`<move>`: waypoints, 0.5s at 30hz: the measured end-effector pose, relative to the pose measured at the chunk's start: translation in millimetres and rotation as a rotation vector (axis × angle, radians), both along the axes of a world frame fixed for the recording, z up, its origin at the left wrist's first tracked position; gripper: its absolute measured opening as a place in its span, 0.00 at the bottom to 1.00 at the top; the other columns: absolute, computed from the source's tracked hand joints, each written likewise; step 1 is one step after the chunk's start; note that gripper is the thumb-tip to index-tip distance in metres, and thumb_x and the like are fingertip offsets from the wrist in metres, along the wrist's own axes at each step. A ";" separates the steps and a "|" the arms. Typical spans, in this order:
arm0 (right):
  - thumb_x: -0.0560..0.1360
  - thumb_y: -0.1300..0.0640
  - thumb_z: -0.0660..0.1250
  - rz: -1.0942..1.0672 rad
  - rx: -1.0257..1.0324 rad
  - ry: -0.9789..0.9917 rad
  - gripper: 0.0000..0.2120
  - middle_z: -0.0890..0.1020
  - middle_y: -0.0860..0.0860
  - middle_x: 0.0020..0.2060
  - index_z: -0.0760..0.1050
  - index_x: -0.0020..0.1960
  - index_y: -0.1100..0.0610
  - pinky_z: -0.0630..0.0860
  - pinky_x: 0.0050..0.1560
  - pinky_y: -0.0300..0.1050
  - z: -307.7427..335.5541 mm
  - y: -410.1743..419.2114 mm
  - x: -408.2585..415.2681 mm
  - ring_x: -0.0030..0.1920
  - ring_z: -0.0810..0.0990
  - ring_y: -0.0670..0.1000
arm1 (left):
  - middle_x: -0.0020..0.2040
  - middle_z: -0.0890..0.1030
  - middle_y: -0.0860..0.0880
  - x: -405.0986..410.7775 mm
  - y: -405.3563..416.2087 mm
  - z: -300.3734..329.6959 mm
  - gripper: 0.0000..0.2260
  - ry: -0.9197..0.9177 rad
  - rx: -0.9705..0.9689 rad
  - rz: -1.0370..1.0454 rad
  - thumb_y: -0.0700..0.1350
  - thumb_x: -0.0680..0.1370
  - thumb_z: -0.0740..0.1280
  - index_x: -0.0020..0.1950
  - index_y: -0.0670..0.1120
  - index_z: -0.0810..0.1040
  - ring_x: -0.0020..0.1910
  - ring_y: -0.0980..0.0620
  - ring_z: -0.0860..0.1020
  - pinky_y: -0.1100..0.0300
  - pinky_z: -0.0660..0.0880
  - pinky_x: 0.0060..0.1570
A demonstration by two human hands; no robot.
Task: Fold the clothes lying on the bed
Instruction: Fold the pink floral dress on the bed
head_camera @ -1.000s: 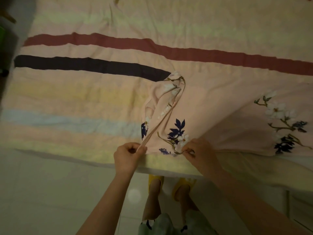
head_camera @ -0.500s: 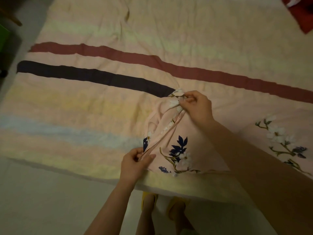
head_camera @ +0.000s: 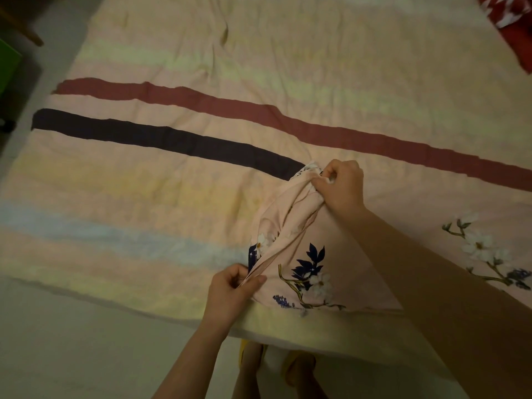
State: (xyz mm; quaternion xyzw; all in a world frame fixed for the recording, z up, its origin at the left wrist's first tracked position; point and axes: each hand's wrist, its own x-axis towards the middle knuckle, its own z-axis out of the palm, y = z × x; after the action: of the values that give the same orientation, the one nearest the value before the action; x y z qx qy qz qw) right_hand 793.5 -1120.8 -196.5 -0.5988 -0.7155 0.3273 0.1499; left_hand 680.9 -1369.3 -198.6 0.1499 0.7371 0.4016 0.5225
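Across the whole bed (head_camera: 172,197) lies a pale striped cover with one maroon band and one dark band running side to side. Along the near edge, toward the bed's right side, spreads the pink floral garment (head_camera: 331,254), printed with white blossoms and dark blue leaves; most of it lies flat, while its left end is gathered into loose folds. At the far right corner a red patterned cloth (head_camera: 512,27) just shows at the frame's limit. By the bed's left edge a green object (head_camera: 7,70) stands on the floor, too cut off to identify.

Both hands grasp the garment. The right hand (head_camera: 342,185) has its fingers curled round a bunched corner well in from the near edge, at the end of the dark band. The left hand (head_camera: 230,295) pinches a seam or hem at the near edge, thumb on top.

My reading is that the piece is being pulled straight between the two grips before a fold. The risk lies in the bunching: if the right hand holds several layers at once, tension would set the creases rather than clear them, and the fold would come out crooked. The left pinch is light and could slip off the thin hem under a sharp pull. Any part dragged past the near edge may slide to the floor.
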 end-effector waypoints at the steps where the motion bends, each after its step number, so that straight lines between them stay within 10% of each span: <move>1: 0.70 0.55 0.72 0.000 -0.019 0.011 0.11 0.76 0.57 0.40 0.71 0.34 0.56 0.64 0.38 0.40 0.2 1.2 0.0 0.40 0.72 0.52 | 0.32 0.70 0.42 0.1 1.1 0.3 0.17 0.009 0.000 -0.002 0.43 0.68 0.76 0.34 0.35 0.70 0.33 0.50 0.69 0.60 0.67 0.35; 15: 0.70 0.63 0.71 -0.051 -0.141 0.213 0.08 0.74 0.42 0.37 0.78 0.49 0.57 0.69 0.37 0.25 26.3 10.4 -21.0 0.36 0.73 0.39 | 0.39 0.84 0.44 3.1 -4.2 10.0 0.06 -0.051 -0.021 0.051 0.40 0.68 0.76 0.43 0.45 0.83 0.36 0.52 0.80 0.62 0.76 0.35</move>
State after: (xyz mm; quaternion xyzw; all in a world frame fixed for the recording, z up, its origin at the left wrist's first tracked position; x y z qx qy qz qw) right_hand 772.6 -1110.4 -170.2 -0.5878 -0.6553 0.4344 0.1908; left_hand 684.0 -1373.5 -188.6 0.1153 0.7312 0.4108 0.5323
